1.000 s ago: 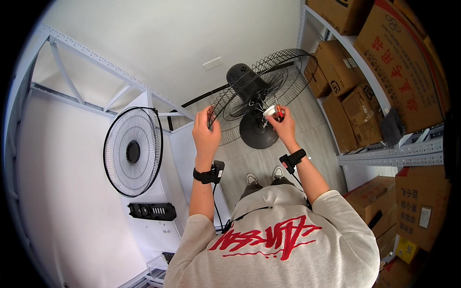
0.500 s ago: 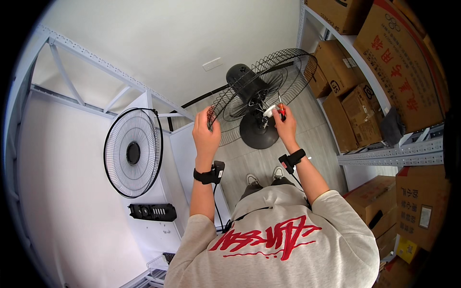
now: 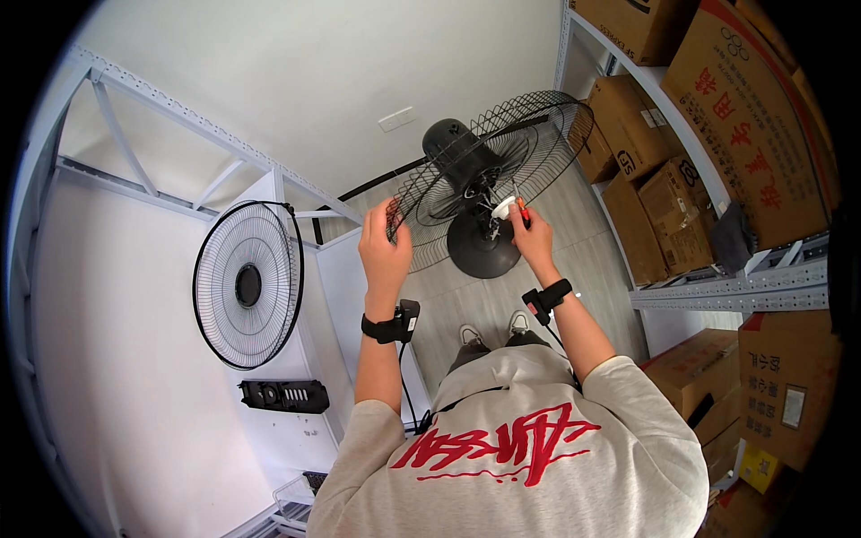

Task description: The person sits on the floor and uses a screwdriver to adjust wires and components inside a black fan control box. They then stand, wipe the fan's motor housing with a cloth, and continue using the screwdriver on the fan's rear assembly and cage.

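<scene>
My left hand (image 3: 384, 247) grips the near-left rim of the black wire fan guard (image 3: 413, 188), fingers curled over it. My right hand (image 3: 534, 235) is closed on a screwdriver with a red-and-black handle (image 3: 526, 215), its shaft pointing up beside a white plastic part (image 3: 502, 210) at the fan's centre. The tilted guard surrounds the fan's black motor housing (image 3: 447, 142), above a round black stand base (image 3: 471, 255) on the floor. Exposed pale fittings show below the white part; their details are too small to make out.
A detached round fan grille (image 3: 224, 269) rests on a white work surface (image 3: 134, 359) at left, with a black panel (image 3: 282, 394) below it. Metal shelving (image 3: 726, 291) with cardboard boxes (image 3: 637, 125) lines the right. A white wall (image 3: 341, 72) stands behind the fan.
My right hand's fingers have moved from around the white part onto the screwdriver's handle, its thumb shifting slightly rightward. My left hand and the fan stay in place.
</scene>
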A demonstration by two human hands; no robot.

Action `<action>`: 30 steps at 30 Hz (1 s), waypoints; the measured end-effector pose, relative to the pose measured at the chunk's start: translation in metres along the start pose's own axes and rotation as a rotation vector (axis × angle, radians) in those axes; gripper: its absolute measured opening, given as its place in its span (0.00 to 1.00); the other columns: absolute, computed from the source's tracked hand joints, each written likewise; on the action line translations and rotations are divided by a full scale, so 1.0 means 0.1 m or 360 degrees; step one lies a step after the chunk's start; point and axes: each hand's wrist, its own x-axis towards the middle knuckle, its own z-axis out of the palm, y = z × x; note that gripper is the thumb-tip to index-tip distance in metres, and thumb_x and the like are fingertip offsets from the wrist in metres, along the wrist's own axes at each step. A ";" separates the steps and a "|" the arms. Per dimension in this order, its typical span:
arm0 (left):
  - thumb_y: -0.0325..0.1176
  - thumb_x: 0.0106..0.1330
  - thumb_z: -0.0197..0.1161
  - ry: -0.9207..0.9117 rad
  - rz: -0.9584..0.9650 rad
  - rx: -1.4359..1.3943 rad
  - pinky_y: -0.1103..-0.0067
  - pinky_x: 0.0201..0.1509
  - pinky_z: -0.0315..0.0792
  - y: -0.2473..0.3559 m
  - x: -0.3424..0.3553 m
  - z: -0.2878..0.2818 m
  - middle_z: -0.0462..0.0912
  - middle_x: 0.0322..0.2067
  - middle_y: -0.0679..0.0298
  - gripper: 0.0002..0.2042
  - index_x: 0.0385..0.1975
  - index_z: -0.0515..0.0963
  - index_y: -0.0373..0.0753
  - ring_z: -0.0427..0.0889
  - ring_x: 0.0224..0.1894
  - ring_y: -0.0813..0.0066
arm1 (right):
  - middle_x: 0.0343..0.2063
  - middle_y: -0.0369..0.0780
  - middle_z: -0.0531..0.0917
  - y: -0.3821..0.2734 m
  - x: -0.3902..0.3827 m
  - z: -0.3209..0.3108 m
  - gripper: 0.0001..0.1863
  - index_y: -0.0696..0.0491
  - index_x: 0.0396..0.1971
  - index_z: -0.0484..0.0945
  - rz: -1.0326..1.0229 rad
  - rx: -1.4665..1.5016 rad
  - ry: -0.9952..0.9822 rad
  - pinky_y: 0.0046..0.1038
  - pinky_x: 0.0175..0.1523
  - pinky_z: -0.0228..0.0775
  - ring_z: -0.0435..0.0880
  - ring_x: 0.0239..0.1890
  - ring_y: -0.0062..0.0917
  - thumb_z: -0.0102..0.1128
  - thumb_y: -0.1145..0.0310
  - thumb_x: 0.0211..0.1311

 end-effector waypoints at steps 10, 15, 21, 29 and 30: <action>0.20 0.60 0.58 0.0007 -0.0023 -0.0025 0.72 0.49 0.76 0.05 0.00 -0.01 0.81 0.42 0.56 0.16 0.50 0.76 0.34 0.83 0.43 0.61 | 0.31 0.44 0.84 0.06 -0.01 0.09 0.23 0.55 0.50 0.74 -0.0312 0.0106 0.0237 0.31 0.37 0.73 0.83 0.30 0.30 0.66 0.55 0.63; 0.20 0.60 0.58 -0.0009 -0.0011 0.0000 0.72 0.49 0.76 0.00 0.00 -0.01 0.81 0.42 0.56 0.16 0.50 0.76 0.34 0.83 0.43 0.61 | 0.31 0.43 0.83 0.06 0.00 0.09 0.19 0.54 0.47 0.76 -0.0173 0.0145 0.0206 0.30 0.37 0.73 0.82 0.29 0.30 0.64 0.56 0.65; 0.19 0.58 0.57 0.0021 0.0009 -0.0050 0.71 0.47 0.76 0.00 -0.01 0.02 0.80 0.41 0.55 0.18 0.50 0.76 0.34 0.83 0.41 0.60 | 0.29 0.42 0.82 0.10 0.03 0.08 0.20 0.55 0.44 0.78 -0.0456 0.0007 0.0366 0.31 0.36 0.72 0.80 0.27 0.29 0.68 0.56 0.61; 0.19 0.58 0.57 0.0019 -0.0001 -0.0044 0.72 0.47 0.76 0.02 0.00 0.00 0.81 0.41 0.56 0.18 0.50 0.76 0.34 0.83 0.41 0.62 | 0.28 0.41 0.83 0.01 -0.06 0.05 0.22 0.56 0.44 0.77 -0.0378 0.0001 0.0231 0.31 0.34 0.72 0.79 0.25 0.28 0.71 0.56 0.57; 0.19 0.58 0.57 0.0021 0.0004 -0.0039 0.72 0.47 0.76 0.02 0.00 0.00 0.81 0.40 0.56 0.18 0.50 0.76 0.34 0.83 0.41 0.62 | 0.27 0.41 0.82 0.05 -0.04 0.05 0.22 0.56 0.44 0.77 -0.0280 0.0000 0.0158 0.31 0.35 0.72 0.80 0.26 0.29 0.70 0.56 0.58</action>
